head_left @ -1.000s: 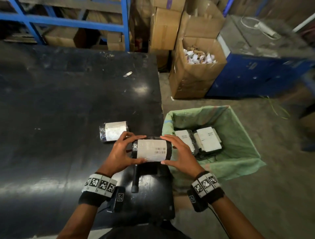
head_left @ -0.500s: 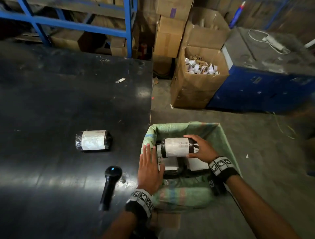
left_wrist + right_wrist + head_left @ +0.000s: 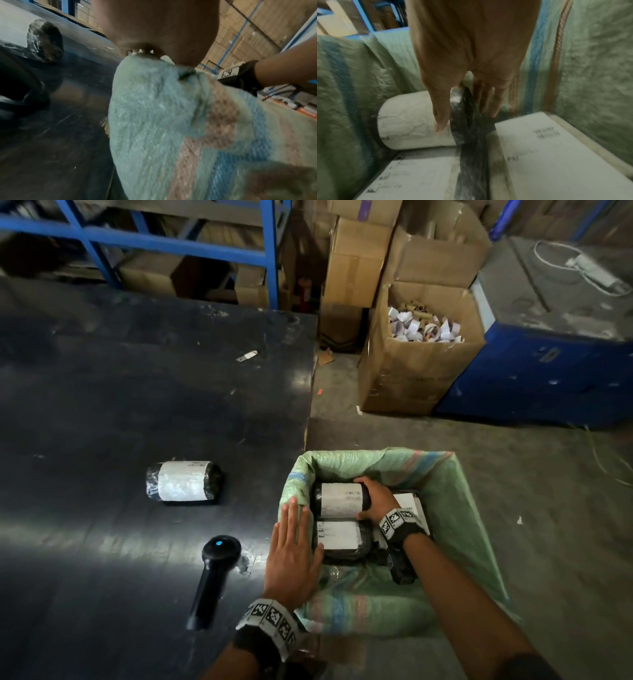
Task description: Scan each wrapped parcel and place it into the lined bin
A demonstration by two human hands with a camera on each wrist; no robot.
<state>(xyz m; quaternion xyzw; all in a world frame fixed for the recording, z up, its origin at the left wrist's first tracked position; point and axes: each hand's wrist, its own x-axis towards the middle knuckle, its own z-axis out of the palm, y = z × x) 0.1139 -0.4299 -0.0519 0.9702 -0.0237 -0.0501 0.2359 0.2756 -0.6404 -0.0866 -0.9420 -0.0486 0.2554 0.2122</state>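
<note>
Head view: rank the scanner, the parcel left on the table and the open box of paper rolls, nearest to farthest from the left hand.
From the left hand, flat on the bin's edge:
1. Scanner, just to its left on the table.
2. Parcel on the table, further left and ahead.
3. Box of paper rolls, on the floor far ahead, to the right.

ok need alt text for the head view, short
A right hand lowers a black-wrapped cylindrical parcel with a white label into a green-lined bin holding other parcels, while the flat left hand rests on the bin's edge. A black handheld scanner and another wrapped parcel lie on the dark table.
</note>
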